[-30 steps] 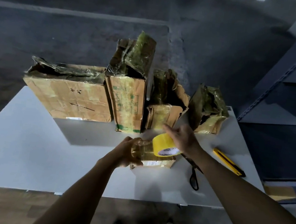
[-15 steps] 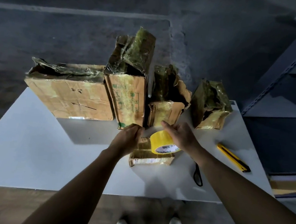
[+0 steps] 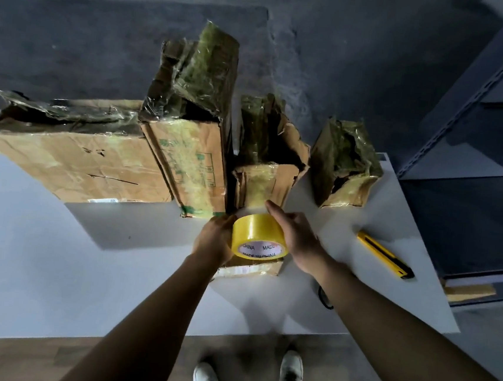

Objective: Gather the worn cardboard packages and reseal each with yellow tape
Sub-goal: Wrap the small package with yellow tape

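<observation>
A yellow tape roll [image 3: 258,237] stands on a small flat cardboard package [image 3: 252,268] near the middle of the white table [image 3: 52,263]. My right hand [image 3: 296,237] holds the roll from its right side, one finger reaching over the top. My left hand [image 3: 213,239] curls round the package's left end and touches the roll; its fingertips are hidden. Behind them stand several worn packages wrapped in crumpled old tape: a wide box [image 3: 72,154], a tall box [image 3: 191,160], a medium box [image 3: 265,161] and a small one [image 3: 344,165].
A yellow utility knife [image 3: 385,255] lies on the table at the right. Black scissors [image 3: 325,299] show partly under my right forearm. A grey metal shelf rack [image 3: 481,120] stands to the right of the table. My feet are at the table's near edge.
Both hands and the roll moved slightly away from me toward the row of boxes. The roll now sits more squarely on the small package, and my left hand closed in against it.
</observation>
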Demonstrator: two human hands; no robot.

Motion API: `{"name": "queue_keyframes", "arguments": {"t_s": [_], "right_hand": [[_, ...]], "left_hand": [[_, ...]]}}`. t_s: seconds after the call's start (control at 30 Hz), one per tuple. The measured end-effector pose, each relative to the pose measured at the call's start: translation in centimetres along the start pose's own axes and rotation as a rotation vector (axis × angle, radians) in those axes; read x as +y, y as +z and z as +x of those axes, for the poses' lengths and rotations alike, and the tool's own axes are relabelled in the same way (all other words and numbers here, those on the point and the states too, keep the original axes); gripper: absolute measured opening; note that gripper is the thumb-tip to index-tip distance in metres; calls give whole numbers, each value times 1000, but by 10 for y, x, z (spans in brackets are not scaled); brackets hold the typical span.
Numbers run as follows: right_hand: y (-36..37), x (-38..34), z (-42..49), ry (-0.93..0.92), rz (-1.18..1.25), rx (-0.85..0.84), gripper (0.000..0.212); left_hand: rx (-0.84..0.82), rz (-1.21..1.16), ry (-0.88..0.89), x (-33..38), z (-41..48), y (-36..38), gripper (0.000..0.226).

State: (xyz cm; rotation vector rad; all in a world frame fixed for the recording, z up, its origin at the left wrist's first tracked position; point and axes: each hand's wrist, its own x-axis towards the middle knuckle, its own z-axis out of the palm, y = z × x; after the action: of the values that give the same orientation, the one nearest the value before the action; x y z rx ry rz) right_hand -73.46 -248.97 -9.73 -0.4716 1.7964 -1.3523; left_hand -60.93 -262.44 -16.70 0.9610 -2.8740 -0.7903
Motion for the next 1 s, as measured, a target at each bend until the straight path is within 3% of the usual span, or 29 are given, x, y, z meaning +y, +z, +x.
{"name": "queue_keyframes", "arguments": {"t_s": [0.1, 0.2, 0.3, 0.4, 0.57, 0.67, 0.8, 0.93, 1.0], "right_hand": [[4, -6, 1, -64, -42, 43, 46], [-5, -16, 7, -111, -252, 75, 42], [-29, -24, 9, -66, -376, 114, 38], [-38, -24, 6, -76, -410, 99, 39], [-24, -14, 0, -170, -359, -12, 58], [-21, -11, -2, -178, -313, -16, 60], [-23, -8, -3, -161, -242, -22, 57], [-23, -4, -3, -122, -149, 19, 54], [-19, 1, -6, -59, -34, 8, 49]], "left_hand": [[26, 17, -40, -2, 0, 5, 33], [55, 38, -49, 3, 2, 4, 20], [82, -7, -79, 11, 1, 2, 66], [74, 6, -93, 9, -4, 2, 63], [74, 14, -140, -8, -23, -7, 66], [116, 82, -55, -12, -26, -12, 71], [210, 4, 73, 19, -16, -14, 42], [169, -139, -71, 35, -11, 2, 45], [166, -95, -88, 27, -12, 8, 33]]}}
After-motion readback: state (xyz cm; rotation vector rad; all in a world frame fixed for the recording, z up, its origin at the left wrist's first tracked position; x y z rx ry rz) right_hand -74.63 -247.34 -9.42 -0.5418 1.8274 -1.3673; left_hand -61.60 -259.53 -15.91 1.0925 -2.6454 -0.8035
